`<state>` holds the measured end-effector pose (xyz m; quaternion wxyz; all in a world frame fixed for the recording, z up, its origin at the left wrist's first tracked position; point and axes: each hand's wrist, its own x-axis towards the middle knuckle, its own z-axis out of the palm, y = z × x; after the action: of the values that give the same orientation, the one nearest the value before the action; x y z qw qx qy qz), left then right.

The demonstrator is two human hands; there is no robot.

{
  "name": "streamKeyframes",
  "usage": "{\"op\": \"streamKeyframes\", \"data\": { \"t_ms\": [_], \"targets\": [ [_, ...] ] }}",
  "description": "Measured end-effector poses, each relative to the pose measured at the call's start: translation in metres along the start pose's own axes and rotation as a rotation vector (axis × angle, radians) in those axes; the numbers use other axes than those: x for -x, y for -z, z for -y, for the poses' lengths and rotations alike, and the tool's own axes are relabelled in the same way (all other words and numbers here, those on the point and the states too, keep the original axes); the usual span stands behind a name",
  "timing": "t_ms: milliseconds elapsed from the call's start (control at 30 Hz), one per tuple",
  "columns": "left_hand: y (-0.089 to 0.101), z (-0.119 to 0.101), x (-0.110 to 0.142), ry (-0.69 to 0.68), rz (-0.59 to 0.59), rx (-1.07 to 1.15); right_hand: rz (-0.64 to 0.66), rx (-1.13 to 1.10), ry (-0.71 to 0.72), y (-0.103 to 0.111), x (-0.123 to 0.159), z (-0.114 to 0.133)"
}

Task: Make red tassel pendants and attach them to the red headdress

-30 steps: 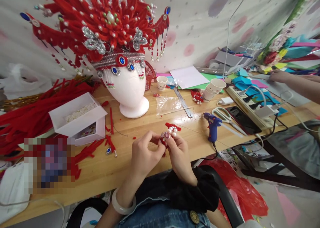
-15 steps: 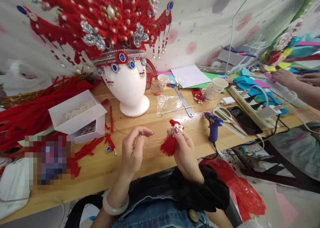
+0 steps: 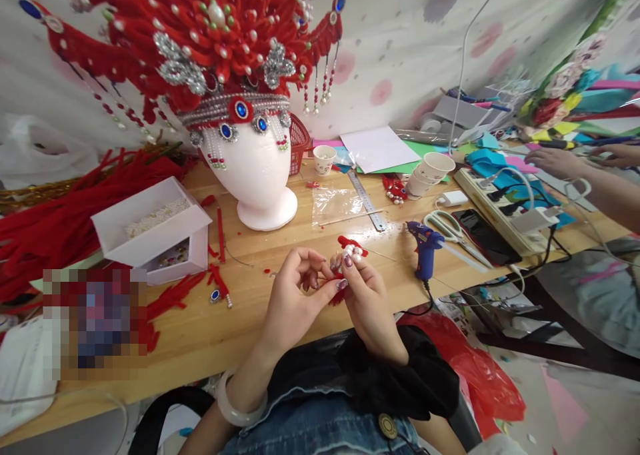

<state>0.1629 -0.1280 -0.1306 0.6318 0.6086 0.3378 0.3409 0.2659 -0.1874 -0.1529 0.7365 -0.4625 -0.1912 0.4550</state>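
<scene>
Grasping a beaded red tassel [image 3: 353,250] in the right hand [image 3: 373,302], touching it with the left hand [image 3: 294,295], unclear if pinching, above the counter [image 3: 215,342].

The headdress [image 3: 225,48] is blazing red, with blue, silver, white and green dotting it, and the dummy head [image 3: 250,165] is showing plain white. The ornament [image 3: 353,249] is mixing red and white. The glue gun [image 3: 425,250] is showing dark blue, the wall cloth [image 3: 400,48] is carrying pink and grey spots on white, and the table [image 3: 205,338] is showing yellowish-brown grain
</scene>
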Motion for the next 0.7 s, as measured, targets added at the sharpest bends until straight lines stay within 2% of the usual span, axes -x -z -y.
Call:
{"op": "streamKeyframes", "data": {
  "t_ms": [200, 467, 633, 700],
  "targets": [
    [0.004, -0.001, 0.000, 0.074, 0.105, 0.059, 0.104, 0.138, 0.105, 0.002, 0.000, -0.003],
    [0.008, 0.001, -0.001, 0.171, 0.255, 0.280, 0.012, 0.539, 0.278, 0.006, 0.007, -0.012],
    [0.011, -0.002, 0.002, 0.207, 0.355, 0.497, -0.070, 0.730, 0.452, 0.009, -0.003, -0.012],
    [0.016, -0.004, 0.002, 0.167, 0.331, 0.534, -0.087, 0.743, 0.464, 0.012, -0.007, -0.009]
  ]
}}
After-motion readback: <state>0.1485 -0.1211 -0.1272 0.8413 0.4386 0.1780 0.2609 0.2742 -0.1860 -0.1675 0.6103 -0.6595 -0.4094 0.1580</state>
